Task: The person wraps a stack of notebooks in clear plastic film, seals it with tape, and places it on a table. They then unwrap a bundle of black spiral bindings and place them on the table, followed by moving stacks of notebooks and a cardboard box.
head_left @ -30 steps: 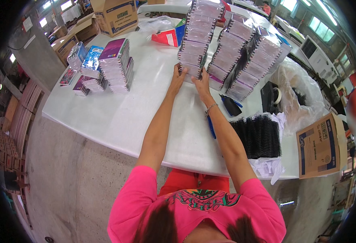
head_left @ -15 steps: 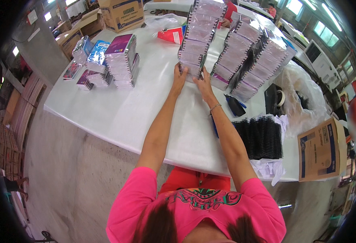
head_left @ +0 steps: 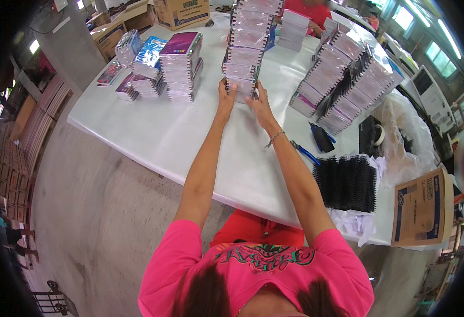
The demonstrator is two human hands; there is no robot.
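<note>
A tall stack of small spiral-bound notebooks (head_left: 244, 55) stands on the white table between my two hands, its top cut off by the picture's upper edge. My left hand (head_left: 226, 99) presses the left side near the base, thumb toward the front. On the opposite side my right hand (head_left: 261, 104) grips the lower corner with bent fingers. Farther right lean more stacks of bound notebooks (head_left: 324, 71), black spiral edges outward. Beside my right forearm lie pliers with blue handles (head_left: 307, 153) and a black-and-blue hand tool (head_left: 323, 139).
Shorter stacks of purple notebooks (head_left: 182, 61) and blue-covered ones (head_left: 150, 55) occupy the left. Black plastic binding spirals (head_left: 346, 182) are piled at the right front, near an open carton (head_left: 422, 208) and a clear plastic bag (head_left: 398, 119). A person in red (head_left: 311, 9) is across the table.
The held stack has shifted left, widening the gap to the stacks on the right. A pale stack near the person in red and the pliers by my forearm have come into clearer sight.
</note>
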